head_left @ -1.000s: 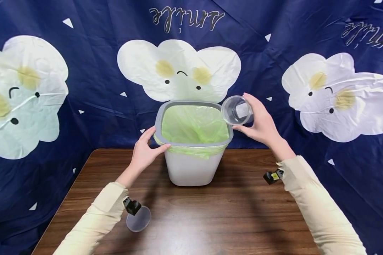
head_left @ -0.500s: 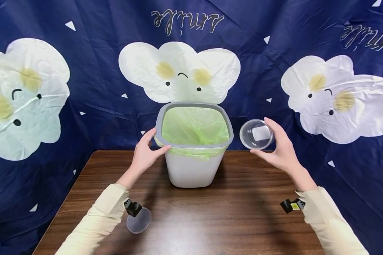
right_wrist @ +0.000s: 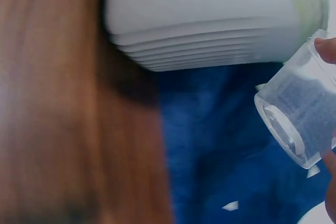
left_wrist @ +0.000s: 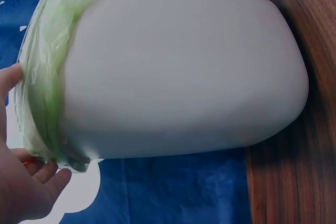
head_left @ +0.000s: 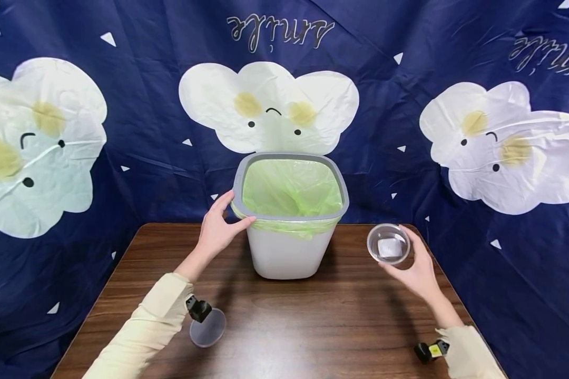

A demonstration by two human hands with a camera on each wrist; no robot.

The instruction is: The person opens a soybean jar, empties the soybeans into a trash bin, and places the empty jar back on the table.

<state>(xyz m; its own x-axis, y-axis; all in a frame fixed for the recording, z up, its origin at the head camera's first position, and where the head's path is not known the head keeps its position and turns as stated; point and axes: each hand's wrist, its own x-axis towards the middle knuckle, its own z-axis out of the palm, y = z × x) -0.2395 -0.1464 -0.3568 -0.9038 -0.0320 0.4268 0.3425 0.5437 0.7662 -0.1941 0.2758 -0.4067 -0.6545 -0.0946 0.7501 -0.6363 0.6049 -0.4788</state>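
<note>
A white trash can with a grey rim and a light green liner bag stands upright at the back of the table. My left hand holds its near left corner, thumb on the front and fingers along the side; in the left wrist view they touch the folded bag edge. To the right of the can, my right hand grips a clear plastic cup above the table, mouth up. A whitish patch shows at the cup's bottom; I cannot tell what it is.
A clear round lid lies on the brown wooden table, partly behind the left wrist camera. A dark blue cloth with white clouds hangs behind and at both sides.
My right hand has carried the cup from beside the can's rim rightward and down toward the table, turning its mouth upward. My left hand has stayed on the can.
</note>
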